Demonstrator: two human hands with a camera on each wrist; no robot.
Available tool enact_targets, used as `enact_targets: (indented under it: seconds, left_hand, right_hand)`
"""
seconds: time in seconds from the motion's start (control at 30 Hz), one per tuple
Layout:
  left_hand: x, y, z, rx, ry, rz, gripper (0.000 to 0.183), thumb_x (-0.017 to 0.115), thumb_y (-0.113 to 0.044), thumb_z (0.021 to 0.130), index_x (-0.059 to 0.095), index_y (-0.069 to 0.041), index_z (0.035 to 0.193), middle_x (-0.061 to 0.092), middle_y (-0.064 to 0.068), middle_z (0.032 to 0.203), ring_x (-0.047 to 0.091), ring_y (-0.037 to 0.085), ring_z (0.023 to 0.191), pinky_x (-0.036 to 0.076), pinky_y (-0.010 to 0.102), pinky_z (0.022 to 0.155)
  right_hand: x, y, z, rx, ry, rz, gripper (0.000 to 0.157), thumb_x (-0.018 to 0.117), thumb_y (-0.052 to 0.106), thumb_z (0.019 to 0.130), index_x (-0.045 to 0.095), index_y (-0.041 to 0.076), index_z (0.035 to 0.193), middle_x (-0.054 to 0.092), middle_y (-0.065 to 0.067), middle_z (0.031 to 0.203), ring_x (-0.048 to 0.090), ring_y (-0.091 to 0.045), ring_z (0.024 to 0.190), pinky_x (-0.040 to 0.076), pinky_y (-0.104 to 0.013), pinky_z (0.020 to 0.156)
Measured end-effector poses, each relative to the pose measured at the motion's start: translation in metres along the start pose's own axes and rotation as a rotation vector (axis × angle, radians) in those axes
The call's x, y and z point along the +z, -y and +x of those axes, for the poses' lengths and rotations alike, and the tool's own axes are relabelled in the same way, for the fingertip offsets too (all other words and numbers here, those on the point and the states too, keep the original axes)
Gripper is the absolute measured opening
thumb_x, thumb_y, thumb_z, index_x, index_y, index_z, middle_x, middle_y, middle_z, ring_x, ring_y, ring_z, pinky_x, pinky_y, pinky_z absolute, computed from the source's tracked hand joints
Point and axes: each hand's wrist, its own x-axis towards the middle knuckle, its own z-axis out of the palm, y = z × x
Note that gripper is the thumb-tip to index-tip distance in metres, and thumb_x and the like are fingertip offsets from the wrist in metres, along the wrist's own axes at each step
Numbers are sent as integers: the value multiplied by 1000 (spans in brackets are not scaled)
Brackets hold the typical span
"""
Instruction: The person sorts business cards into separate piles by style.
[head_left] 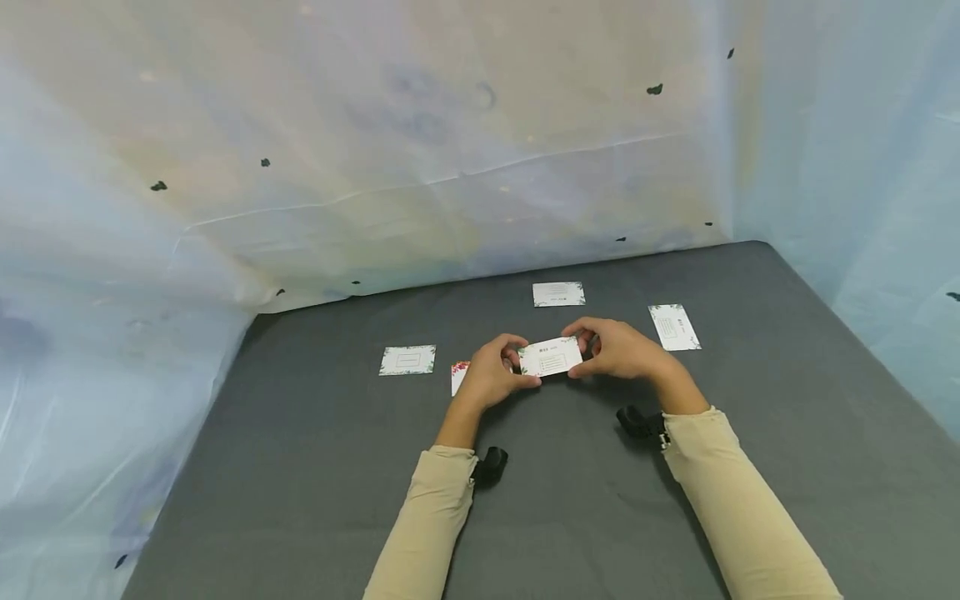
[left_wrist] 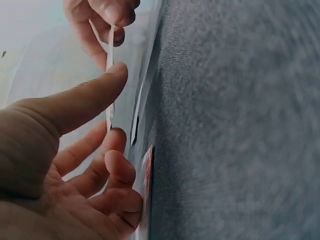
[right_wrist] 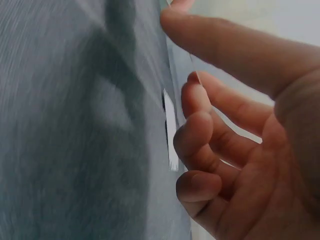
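Note:
A white printed card (head_left: 551,357) with green leafy corners is held up between both hands, slightly tilted. My left hand (head_left: 491,373) pinches its left end between thumb and fingers. The opposite end is gripped by my right hand (head_left: 621,350) in the same way. In the left wrist view the card (left_wrist: 111,46) shows edge-on as a thin white strip. A card with a red floral border (head_left: 459,377) lies on the table, partly hidden beneath my left hand. Little of the held card shows in the right wrist view.
Dark grey cloth covers the table (head_left: 300,500). Left of the hands lies a green-bordered card (head_left: 407,360); farther back is another card (head_left: 558,294). A third, turned card (head_left: 674,327) lies to the right. A pale curtain (head_left: 450,125) hangs along the back and sides.

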Motion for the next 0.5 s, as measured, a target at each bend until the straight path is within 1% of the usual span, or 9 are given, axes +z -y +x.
enact_targets:
  seconds: [0.1,0.2,0.33,0.5]
  left_hand:
    - [1,-1,0,19,-9,32,58,90,-19,73,64,-13,125,60,4,91,47,15,71,39,27,67]
    - [0,-1,1,36,1,48,58,89,-20,74,64,-13,126,62,5,93,47,15,72,39,27,67]
    - [-1,1,1,31,7,70,58,89,-19,75,64,-14,127,63,4,94,48,14,71,39,26,66]
    - [-2,2,1,19,13,54,58,88,-18,76,64,-14,128,63,4,95,48,15,72,39,27,67]
  right_hand:
    - [-1,-4,1,-1,12,6,57,84,24,79,61,9,129,58,-7,98,50,-15,70,43,-31,66]
    - [0,-7,1,-13,7,7,57,84,23,78,61,8,128,58,-7,96,50,-15,69,42,-31,64]
    - [2,-7,1,-36,-4,-2,57,84,22,78,61,6,127,58,-6,94,50,-15,67,42,-30,62]
    - [3,-5,3,-10,14,-8,57,84,24,79,61,8,129,59,-6,97,50,-15,71,41,-31,65]
